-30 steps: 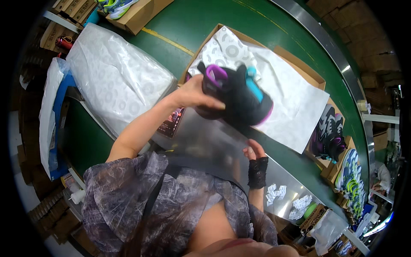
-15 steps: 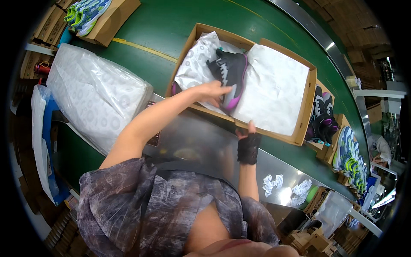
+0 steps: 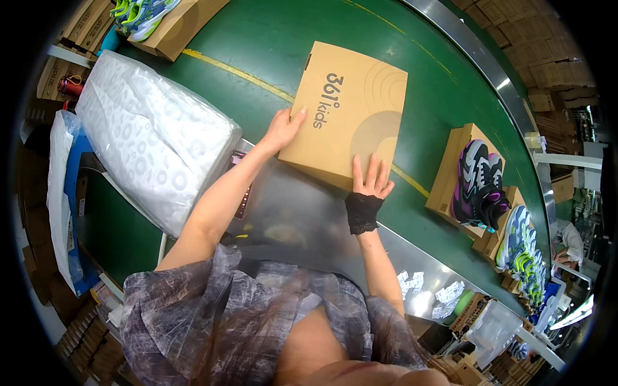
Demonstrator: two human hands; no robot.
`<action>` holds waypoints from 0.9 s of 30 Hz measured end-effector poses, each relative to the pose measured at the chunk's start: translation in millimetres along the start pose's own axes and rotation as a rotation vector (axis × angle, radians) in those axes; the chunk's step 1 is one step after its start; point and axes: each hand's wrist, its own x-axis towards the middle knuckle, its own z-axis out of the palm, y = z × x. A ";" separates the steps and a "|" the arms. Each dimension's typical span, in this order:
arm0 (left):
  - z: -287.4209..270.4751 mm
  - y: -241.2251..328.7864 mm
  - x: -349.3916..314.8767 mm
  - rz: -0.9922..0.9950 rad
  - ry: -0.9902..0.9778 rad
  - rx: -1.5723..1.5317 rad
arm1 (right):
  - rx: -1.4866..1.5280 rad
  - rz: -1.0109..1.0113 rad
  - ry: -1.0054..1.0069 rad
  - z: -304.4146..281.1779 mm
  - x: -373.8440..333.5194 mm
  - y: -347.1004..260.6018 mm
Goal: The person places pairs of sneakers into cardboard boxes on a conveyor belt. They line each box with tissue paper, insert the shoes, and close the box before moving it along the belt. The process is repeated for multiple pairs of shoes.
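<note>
A brown cardboard shoebox [image 3: 360,93] with its lid down sits tilted on the green belt in front of me. Its contents are hidden. My left hand [image 3: 283,130] grips the box's left side, thumb on the lid and fingers against the wall. My right hand [image 3: 372,175], with a black lace cuff at the wrist, rests on the near right corner of the lid. Its fingers are spread and stretched out.
Right of the box, black and purple shoes [image 3: 477,183] lie on another shoebox [image 3: 444,168], followed by blue and lime shoes [image 3: 518,241]. A stack of patterned wrapping paper [image 3: 151,138] under plastic stands at left. Small white labels [image 3: 449,297] lie on the metal ledge [image 3: 290,206].
The open box with a shoe and white paper inside is now closed under its lid. My left hand has come out to its left side; my right hand has moved onto the lid.
</note>
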 end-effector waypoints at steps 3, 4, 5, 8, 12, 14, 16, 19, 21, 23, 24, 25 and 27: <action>-31.3 16.2 15.7 -0.429 -0.370 -0.382 | 0.068 -0.003 -0.010 -17.1 1.1 -0.2; -36.9 21.2 15.8 -0.437 -0.384 -0.363 | 0.085 -0.014 -0.017 -22.6 4.2 2.1; -29.9 20.9 16.5 -0.400 -0.433 -0.623 | 0.104 -0.027 -0.025 -26.2 8.7 5.9; -22.6 37.3 16.5 -0.387 -0.534 -0.884 | 0.066 -0.086 -0.044 -73.2 30.2 22.7; -45.2 73.9 -10.2 -0.454 -0.551 -0.952 | 0.059 -0.154 0.284 -174.8 39.5 7.1; -57.1 94.8 -30.9 -0.381 -0.525 -1.020 | 0.525 -0.360 0.409 -219.3 20.5 -11.9; -70.3 109.7 -44.3 -0.335 -0.493 -1.062 | 1.211 -0.619 -0.018 -258.4 -3.7 -22.3; -107.9 119.0 -70.2 -0.283 -0.393 -1.095 | 1.309 -1.035 -0.193 -289.7 -15.7 -46.9; -130.4 115.7 -84.8 -0.213 -0.315 -1.086 | 1.418 -1.116 -0.231 -301.8 -27.1 -59.0; -153.1 116.4 -106.1 -0.162 -0.236 -1.076 | 1.519 -1.161 -0.118 -301.0 -42.5 -69.0; -164.3 116.5 -117.8 -0.147 -0.181 -1.061 | 1.564 -1.171 0.037 -291.5 -52.0 -73.8; -176.5 115.2 -131.2 -0.131 -0.120 -1.052 | 1.572 -1.195 0.020 -293.6 -53.5 -74.5; -197.7 110.9 -159.7 -0.098 0.000 -1.141 | 1.534 -1.249 -0.178 -303.0 -50.1 -71.4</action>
